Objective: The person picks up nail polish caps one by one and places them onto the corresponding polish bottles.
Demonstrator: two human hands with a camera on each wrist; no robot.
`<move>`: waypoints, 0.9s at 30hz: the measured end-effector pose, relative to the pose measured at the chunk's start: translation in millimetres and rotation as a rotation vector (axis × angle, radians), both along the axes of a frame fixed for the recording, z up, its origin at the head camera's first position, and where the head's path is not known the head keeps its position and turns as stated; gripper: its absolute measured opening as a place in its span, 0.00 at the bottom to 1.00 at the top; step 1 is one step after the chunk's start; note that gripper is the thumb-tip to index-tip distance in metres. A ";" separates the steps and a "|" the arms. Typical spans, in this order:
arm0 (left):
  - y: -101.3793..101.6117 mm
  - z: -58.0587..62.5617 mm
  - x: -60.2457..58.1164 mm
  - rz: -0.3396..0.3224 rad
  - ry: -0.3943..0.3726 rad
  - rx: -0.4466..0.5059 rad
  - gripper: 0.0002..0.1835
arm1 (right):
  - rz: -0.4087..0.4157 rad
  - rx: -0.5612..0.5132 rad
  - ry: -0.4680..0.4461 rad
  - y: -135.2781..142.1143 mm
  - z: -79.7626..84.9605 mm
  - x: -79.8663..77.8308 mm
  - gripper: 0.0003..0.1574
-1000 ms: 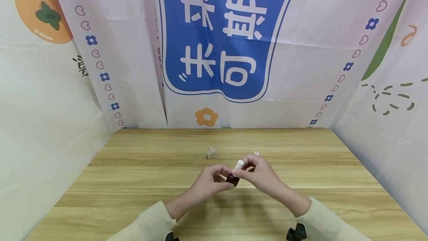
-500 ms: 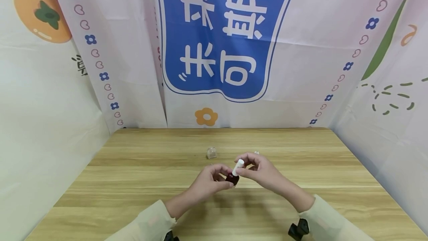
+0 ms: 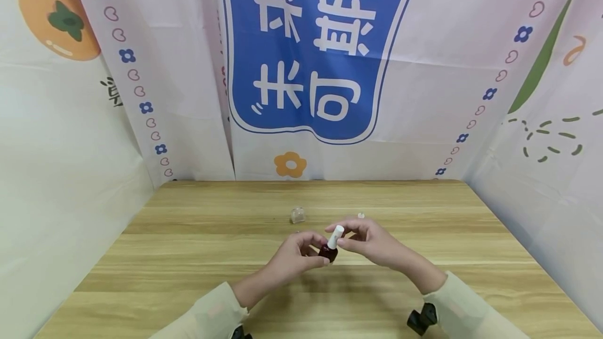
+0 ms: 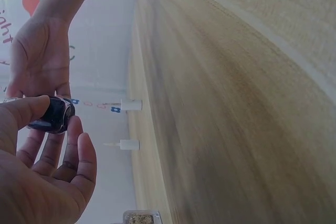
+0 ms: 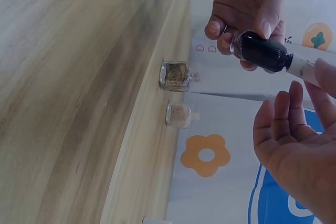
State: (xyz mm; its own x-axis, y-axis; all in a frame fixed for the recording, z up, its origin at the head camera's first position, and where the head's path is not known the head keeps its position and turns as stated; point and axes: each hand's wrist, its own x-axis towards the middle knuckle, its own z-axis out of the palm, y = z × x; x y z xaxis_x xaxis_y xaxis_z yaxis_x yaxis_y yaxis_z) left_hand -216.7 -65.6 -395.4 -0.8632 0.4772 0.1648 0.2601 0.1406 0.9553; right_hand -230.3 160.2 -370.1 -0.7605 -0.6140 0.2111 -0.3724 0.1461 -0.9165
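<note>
My left hand [image 3: 293, 256] holds a small dark nail polish bottle [image 3: 328, 253] by its body, thumb in front and fingers behind. The bottle tilts, with its long white cap [image 3: 335, 237] pointing up and to the right. At that cap is my right hand [image 3: 374, 244], thumb and forefinger on either side of it. In the right wrist view, the cap sits against the neck of the dark bottle [image 5: 262, 51], and the other right fingers are loosely bent. Part of the cap is hidden behind the right thumb.
Further back on the wooden table [image 3: 198, 255] stand two clear glass bottles without caps, one with gold glitter [image 5: 176, 75] and one paler [image 5: 179, 115]. Two white caps, an upper one [image 4: 131, 104] and a lower one [image 4: 129, 144], stand brush up. Printed cloth [image 3: 424, 119] encloses the table.
The right thumb has slid right from the cap's base, and more of the cap shows. The right wrist has shifted slightly right. The left hand and bottle have barely moved.
</note>
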 end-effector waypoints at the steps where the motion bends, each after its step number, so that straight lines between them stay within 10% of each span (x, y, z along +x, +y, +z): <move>1: 0.0 -0.4 0.0 -0.002 -0.001 0.002 0.16 | 0.003 -0.004 0.002 0.0 -0.4 0.0 0.17; 27: 2.5 -5.7 -2.3 0.038 0.004 -0.009 0.14 | -0.293 0.007 0.038 -15.2 -6.8 8.9 0.11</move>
